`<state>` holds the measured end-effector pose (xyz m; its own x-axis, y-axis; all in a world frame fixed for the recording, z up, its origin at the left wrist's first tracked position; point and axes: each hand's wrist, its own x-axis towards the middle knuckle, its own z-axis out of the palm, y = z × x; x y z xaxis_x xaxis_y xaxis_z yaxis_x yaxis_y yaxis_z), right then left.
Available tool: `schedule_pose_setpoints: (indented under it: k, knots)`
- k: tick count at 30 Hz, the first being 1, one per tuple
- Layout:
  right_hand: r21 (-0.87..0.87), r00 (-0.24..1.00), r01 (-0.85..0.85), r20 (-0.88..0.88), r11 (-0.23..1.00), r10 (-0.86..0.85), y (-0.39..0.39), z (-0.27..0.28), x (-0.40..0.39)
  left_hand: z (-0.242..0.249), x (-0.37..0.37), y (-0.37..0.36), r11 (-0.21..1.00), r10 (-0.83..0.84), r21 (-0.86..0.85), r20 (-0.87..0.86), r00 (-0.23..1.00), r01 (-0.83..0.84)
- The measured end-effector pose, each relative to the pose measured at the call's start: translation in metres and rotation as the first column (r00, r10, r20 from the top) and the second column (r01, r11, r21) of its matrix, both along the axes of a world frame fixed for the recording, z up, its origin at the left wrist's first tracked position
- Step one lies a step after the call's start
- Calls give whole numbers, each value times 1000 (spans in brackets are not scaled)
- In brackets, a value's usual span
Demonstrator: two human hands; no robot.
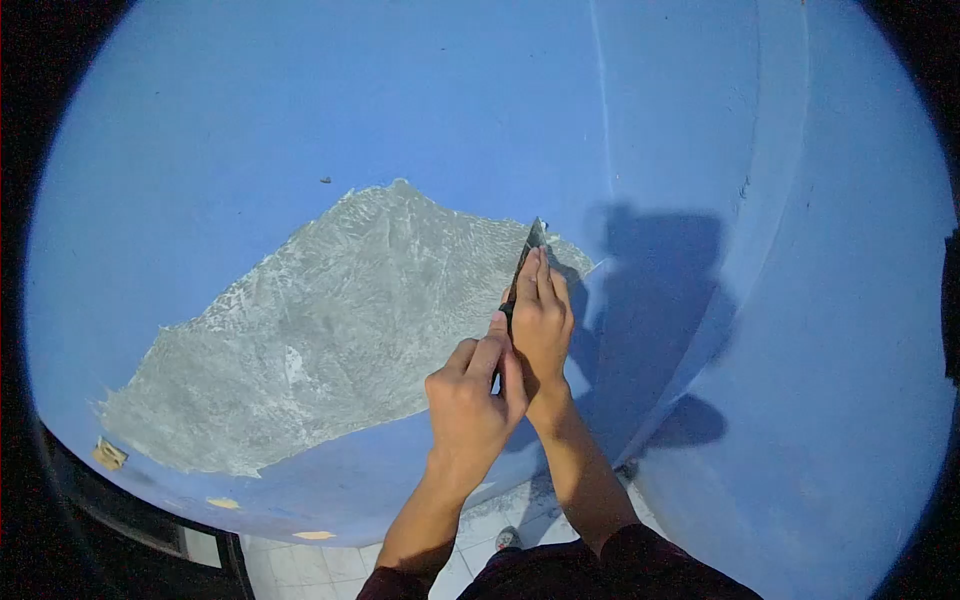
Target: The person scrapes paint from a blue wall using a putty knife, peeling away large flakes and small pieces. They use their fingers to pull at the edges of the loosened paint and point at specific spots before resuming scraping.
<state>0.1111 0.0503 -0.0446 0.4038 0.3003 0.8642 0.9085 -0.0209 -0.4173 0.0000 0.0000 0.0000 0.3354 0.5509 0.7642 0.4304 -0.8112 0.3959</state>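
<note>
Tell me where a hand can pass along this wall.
Free: the blue wall above the grey patch, bar a small dark speck, and the patch itself left of the left hand. Crowded: the patch's right side, where that hand, the right hand and the scraper bunch together.

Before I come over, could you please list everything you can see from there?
Wall: at least two faces, blue, filling most of the view
Rough patch: one, grey, on the wall left of centre
Scraper: one, grey blade and dark handle, at the patch's right end
Shadow: one large, dark blue, right of the hands
Pale spots: two, yellowish, low on the wall
Small block: one, tan, lower left, exact nature unclear
Floor: one, white tiles, bottom
Framed object: one, dark, bottom left, partly cut off
Foot: one visible, greyish, on the floor
Sleeves: two, dark, bottom
Left hand: one, bare, at the handle
Right hand: one, bare, fingers at the blade
</note>
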Motion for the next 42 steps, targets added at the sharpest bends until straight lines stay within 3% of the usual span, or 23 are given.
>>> schedule_pose_setpoints:
  k: [3, 6, 11, 18, 21, 23, 25, 26, 27, 29, 31, 38, 42]
  knots:
    - [-8, 999, -16, -41, 1000, 16, 0, 1, 0, 4, 2, 0, 999, 15, 37, -73, 997, -12]
    - [-37, 997, -4, 72, 999, 6, 3, -6, 10, -1, 10, 0, 999, 43, 22, -49, 998, -42]
    - [-53, 993, 82, 91, 995, -77, 7, -6, 3, -2, 1, 13, 998, -66, 28, 70, 995, 64]
    - [-24, 998, 32, 46, 999, -30, 8, -3, 9, 5, 6, 5, 998, 1, 66, -40, 999, 1]
    - [-38, 994, 72, 88, 997, -68, 10, 0, 3, 6, 3, 15, 995, -14, 100, 0, 1000, 14]
    - [-123, 974, 222, 60, 967, -217, 18, 9, -10, 9, -5, 28, 991, -12, 133, 0, 1000, 12]
    - [-130, 951, 306, 78, 943, -298, 23, 12, -15, 16, -13, 37, 997, -78, 9, 47, 996, 78]
    - [-135, 962, 273, 46, 953, -269, 21, 12, -15, 21, -17, 35, 991, -74, -111, 14, 997, 75]
    - [-133, 971, 238, 17, 962, -238, 19, 14, -16, 18, -17, 33, 991, -75, -108, 17, 997, 76]
    - [-142, 978, 206, 8, 968, -207, 12, 13, -11, 8, -13, 33, 985, -126, 120, 33, 991, 121]
    - [-88, 986, 168, 39, 982, -165, 9, 9, -6, 3, -10, 32, 984, -124, 135, 25, 992, 120]
    - [-199, 992, 17, -122, 980, -42, -10, 13, -9, 9, -13, 23, 984, -136, 108, -41, 990, 140]
    - [-157, 998, 42, -35, 987, -48, -9, 2, -12, 3, -17, 12, 995, -71, 73, -49, 996, 74]
